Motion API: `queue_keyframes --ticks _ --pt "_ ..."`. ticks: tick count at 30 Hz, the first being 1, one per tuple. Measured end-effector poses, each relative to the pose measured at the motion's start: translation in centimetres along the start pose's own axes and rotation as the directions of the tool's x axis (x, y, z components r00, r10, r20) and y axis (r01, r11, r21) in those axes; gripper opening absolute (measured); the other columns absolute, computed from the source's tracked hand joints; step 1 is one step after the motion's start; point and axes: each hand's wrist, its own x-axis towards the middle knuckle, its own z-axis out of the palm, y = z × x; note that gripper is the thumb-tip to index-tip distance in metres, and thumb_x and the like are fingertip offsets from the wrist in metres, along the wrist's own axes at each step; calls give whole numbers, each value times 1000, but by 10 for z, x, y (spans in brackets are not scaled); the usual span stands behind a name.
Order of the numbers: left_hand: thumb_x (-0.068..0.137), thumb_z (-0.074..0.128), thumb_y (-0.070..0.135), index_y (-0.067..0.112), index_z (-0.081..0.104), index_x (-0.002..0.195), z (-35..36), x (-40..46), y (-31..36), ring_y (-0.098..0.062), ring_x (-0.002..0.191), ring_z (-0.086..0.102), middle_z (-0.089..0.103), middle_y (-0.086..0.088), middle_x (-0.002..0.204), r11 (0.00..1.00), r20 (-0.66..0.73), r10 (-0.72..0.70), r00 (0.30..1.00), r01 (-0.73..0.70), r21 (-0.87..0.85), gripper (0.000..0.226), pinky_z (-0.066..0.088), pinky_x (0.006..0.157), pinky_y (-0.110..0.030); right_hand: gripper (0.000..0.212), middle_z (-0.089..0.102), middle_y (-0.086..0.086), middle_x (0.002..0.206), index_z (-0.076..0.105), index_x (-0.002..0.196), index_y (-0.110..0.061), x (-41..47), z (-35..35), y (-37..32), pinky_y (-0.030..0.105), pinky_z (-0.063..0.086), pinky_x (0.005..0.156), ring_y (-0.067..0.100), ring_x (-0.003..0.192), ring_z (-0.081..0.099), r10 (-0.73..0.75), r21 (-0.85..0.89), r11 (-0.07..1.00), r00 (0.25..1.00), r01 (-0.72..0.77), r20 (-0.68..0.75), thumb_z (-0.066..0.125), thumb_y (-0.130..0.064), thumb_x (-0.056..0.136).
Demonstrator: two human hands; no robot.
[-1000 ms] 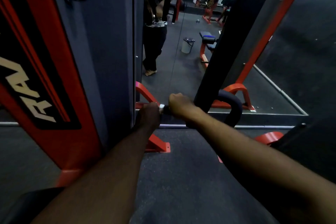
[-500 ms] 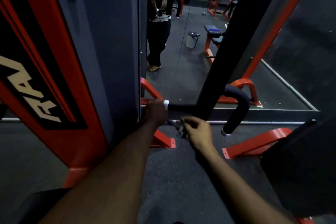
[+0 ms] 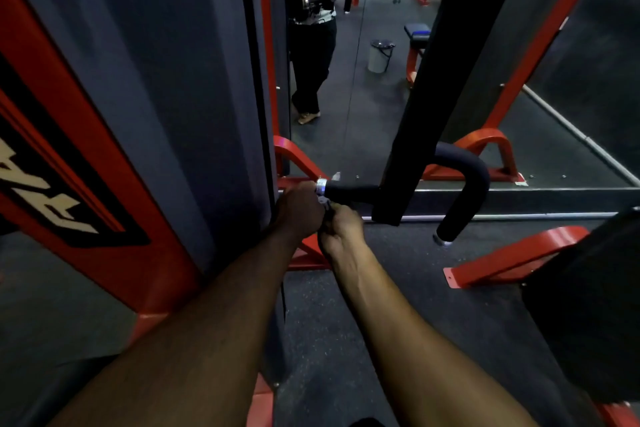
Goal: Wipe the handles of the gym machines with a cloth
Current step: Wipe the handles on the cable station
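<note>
- We take the black padded handle (image 3: 353,191) as our landmark: it juts sideways from the black upright (image 3: 426,87), with a silver cap (image 3: 321,186) at its near end and a curved padded bar (image 3: 465,184) on its far side.
- Our left hand (image 3: 300,210) is curled just below that silver cap, and our right hand (image 3: 341,227) sits right beside it, a little lower; the two touch.
- Both hands have their fingers curled round something small and pale (image 3: 325,200) between them. We judge it to be the cloth, bunched up, but the dim light does not let us say so for sure.
- What could go wrong: with the cloth wadded this tightly, only a small patch would meet the handle, so the far side of the grip and the curved bar could go unwiped.
- A second risk: the cloth is being worked between two hands below the handle, so a loose pinch could drop it on the dark floor (image 3: 346,340) and soil it.
- Against half a second ago, our right hand has closed in on the left; then it hung apart, below the handle, pinching something that dangled.
- A second ago the right hand was gripping the handle itself; now it is off it.
</note>
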Motion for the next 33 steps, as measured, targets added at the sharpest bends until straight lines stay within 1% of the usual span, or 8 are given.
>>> queue_keyframes --ticks 4,8,11,15,19,27,30,33 --pt "81 45 29 8 73 102 -3 -4 3 -39 109 65 73 -18 110 1000 14 -2 1000 2 -13 41 50 86 -38 31 65 10 54 60 109 9 -17 10 -5 20 50 43 14 44 64 -12 -82 997 1000 10 -26 41 23 88" --pt "91 60 24 14 77 105 -4 -5 2 -33 110 67 75 -12 111 1000 -3 7 1000 -7 -24 24 48 84 -31 24 69 10 67 62 94 1 -35 1 -14 21 54 50 16 58 67 53 -163 985 998 -47 32 43 17 94" --pt "89 51 28 13 78 106 -8 -9 9 -31 112 64 75 -13 113 996 22 91 996 -91 -6 35 33 75 -22 31 72 13 92 67 107 1 -51 -4 -29 27 58 75 23 85 70 -174 -460 858 972 229 159 49 18 89" --pt "88 55 -2 9 76 96 -8 -7 5 -36 108 66 75 -14 105 989 -3 139 990 -138 52 25 29 70 -21 45 70 -6 117 63 131 -17 -54 23 -69 23 53 92 8 105 66 -392 -707 -78 630 703 670 53 4 92" --pt "88 55 -6 4 76 100 -8 -10 11 -42 107 64 74 -21 108 987 -20 153 988 -152 56 26 30 70 -21 23 68 19 113 67 112 -9 -17 50 -82 38 51 81 37 104 66 -36 -637 -640 810 431 585 62 -13 90" --pt "100 56 7 -2 69 117 -13 -9 13 -35 120 62 68 -23 127 994 99 97 990 -101 42 23 33 77 -26 15 68 9 104 62 104 -16 -42 7 -57 37 50 76 29 99 67 -48 -514 -557 593 652 804 50 -16 94" --pt "99 55 0 -3 69 122 -16 -11 17 -26 116 63 68 -22 129 999 154 40 987 -41 2 27 38 82 -18 37 68 12 121 61 129 -18 -50 -7 -56 40 50 88 32 110 64 30 -514 -569 641 642 767 50 -10 94" --pt "96 51 0 -1 65 125 -21 -16 23 -36 122 63 67 -25 129 997 193 -68 979 72 -17 33 50 96 -37 48 72 9 120 66 127 -18 -60 -36 -56 35 52 92 29 112 66 33 -647 -440 731 623 681 53 -6 83"
